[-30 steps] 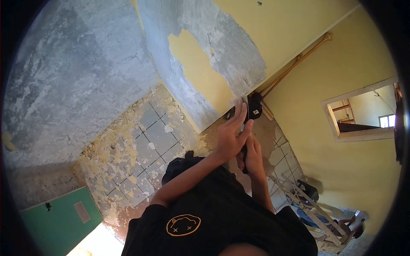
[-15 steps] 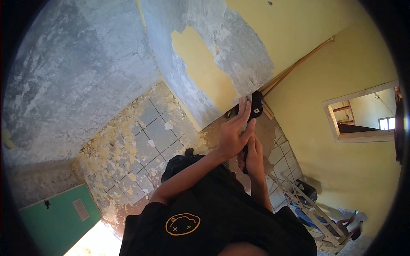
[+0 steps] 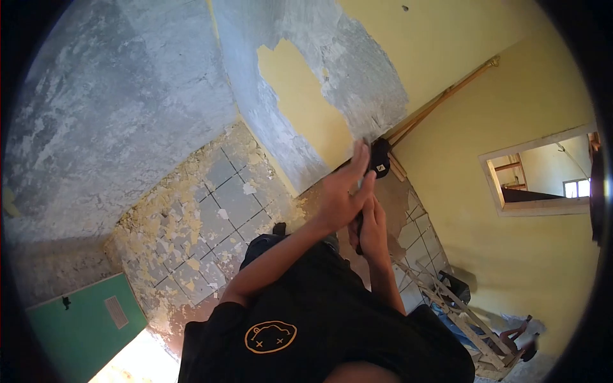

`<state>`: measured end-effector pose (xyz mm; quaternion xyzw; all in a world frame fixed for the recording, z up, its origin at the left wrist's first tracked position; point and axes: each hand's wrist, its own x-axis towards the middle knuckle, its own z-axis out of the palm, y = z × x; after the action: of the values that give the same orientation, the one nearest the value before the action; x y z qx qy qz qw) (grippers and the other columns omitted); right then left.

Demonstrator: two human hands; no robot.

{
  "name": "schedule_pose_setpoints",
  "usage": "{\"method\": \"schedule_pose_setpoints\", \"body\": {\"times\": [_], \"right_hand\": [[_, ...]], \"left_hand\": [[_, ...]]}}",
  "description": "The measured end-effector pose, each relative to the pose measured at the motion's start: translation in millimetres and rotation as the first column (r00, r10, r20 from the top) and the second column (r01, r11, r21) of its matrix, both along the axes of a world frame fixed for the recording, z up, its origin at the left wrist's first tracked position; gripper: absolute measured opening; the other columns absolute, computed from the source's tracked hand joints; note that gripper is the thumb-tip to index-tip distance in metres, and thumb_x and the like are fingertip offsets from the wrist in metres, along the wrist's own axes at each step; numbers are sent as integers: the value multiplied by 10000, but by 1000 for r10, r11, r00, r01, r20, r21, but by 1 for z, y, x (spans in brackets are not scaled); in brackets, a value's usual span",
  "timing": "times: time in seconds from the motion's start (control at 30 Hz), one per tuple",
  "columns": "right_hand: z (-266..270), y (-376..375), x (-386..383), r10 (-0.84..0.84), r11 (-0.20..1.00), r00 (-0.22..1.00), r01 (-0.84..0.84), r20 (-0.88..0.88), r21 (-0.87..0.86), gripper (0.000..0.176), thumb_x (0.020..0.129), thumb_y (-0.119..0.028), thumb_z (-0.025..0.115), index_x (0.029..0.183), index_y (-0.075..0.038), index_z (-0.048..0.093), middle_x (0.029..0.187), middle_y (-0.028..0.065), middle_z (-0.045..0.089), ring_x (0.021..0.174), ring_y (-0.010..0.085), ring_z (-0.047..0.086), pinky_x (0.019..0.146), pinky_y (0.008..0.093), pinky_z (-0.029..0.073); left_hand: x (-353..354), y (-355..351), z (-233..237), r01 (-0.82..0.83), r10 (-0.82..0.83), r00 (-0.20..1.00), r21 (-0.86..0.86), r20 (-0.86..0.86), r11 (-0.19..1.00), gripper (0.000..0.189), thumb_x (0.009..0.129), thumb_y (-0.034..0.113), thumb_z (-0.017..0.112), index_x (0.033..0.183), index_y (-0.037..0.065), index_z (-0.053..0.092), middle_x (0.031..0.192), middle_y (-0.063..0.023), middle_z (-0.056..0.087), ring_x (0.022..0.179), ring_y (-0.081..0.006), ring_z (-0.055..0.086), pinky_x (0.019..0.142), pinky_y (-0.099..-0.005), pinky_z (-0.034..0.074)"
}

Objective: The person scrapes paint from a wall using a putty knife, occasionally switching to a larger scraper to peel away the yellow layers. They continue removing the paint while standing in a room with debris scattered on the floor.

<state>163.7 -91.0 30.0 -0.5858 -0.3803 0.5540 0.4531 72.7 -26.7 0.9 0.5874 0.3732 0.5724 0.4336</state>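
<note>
My right hand [image 3: 373,233] is closed around the dark handle of a scraper [image 3: 359,247], with the thumb up along it. Against the tool's upper part lies my left hand [image 3: 340,201], its fingers stretched out and slightly blurred. Most of the scraper is hidden behind the hands. Just beyond the fingertips stands the wall, where a strip of yellow paint [image 3: 313,105] is surrounded by bare grey plaster [image 3: 361,70].
Paint flakes [image 3: 185,233] litter the tiled floor at left. A black item [image 3: 380,159] and wooden poles [image 3: 440,96] are at the wall. At right are a ladder [image 3: 469,325], another person [image 3: 516,335] and a framed opening [image 3: 501,185]. A green door [image 3: 86,325] is lower left.
Both hands have shifted slightly left with the scraper. Its metal blade, visible earlier beside the left fingers, is now mostly hidden. The view has moved only a little.
</note>
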Motion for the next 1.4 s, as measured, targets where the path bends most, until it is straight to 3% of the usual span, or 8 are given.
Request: {"method": "schedule_pose_setpoints", "body": {"times": [0.1,0.53,0.7,0.8,0.9,1.0,1.1,1.4], "right_hand": [[-12,2,12,-26,1000,999,26,31,3,388,1042,-342,346,1113,-14,541,635,-6,487,412,49,389,351,217,294],[-11,-2,7,5,1000,999,-6,-43,-17,376,1044,-325,348,1107,-8,541,658,-7,491,456,46,405,390,220,320],[-27,8,5,-70,997,994,68,80,30,359,1043,-329,355,1063,-26,545,665,-17,488,464,41,398,397,211,314],[-16,3,-1,-49,999,998,49,37,3,356,1042,-325,358,1076,-25,547,664,-19,487,465,40,397,398,211,309],[-7,-3,0,-76,996,997,77,24,-44,344,1042,-311,362,1069,-22,547,672,-21,491,467,34,393,400,213,304],[-33,8,0,-92,993,994,88,57,75,335,1043,-309,359,1060,-31,546,666,-23,488,462,27,391,390,210,299],[-23,-3,0,-64,996,998,62,30,57,332,1043,-312,359,1052,-37,545,671,-21,491,459,30,391,382,210,304],[-10,-5,-14,-110,994,993,110,38,10,327,1041,-318,363,1102,-41,526,662,-22,476,460,40,401,375,214,307]], "left_hand": [[10,2,-1,-57,79,994,239,-81,969,487,908,111,596,1341,-59,454,1428,-270,377,1307,-328,424,1007,-358,422],[7,2,-4,-96,110,992,189,-67,977,462,903,95,595,1323,-58,479,1412,-268,405,1303,-331,431,983,-341,440],[8,9,-7,-87,107,990,198,-92,976,463,909,99,583,1333,-52,474,1421,-259,403,1321,-327,407,1003,-346,424],[-3,2,-2,-4,7,999,54,-52,999,469,912,104,580,1338,-54,466,1419,-264,402,1329,-330,395,1010,-351,418],[5,2,-7,-27,46,996,223,-77,974,479,911,111,582,1345,-50,459,1421,-262,401,1320,-329,408,1004,-347,423],[3,11,-11,-44,63,995,227,-78,973,475,909,110,583,1340,-52,464,1422,-264,398,1319,-335,409,1006,-345,422],[0,-1,0,-11,17,998,101,-53,995,466,902,98,590,1329,-52,480,1420,-263,401,1324,-331,404,1013,-348,416],[-3,0,-5,4,1,999,119,-42,993,474,887,88,608,1321,-57,483,1407,-260,417,1333,-322,390,1024,-347,404]]}}
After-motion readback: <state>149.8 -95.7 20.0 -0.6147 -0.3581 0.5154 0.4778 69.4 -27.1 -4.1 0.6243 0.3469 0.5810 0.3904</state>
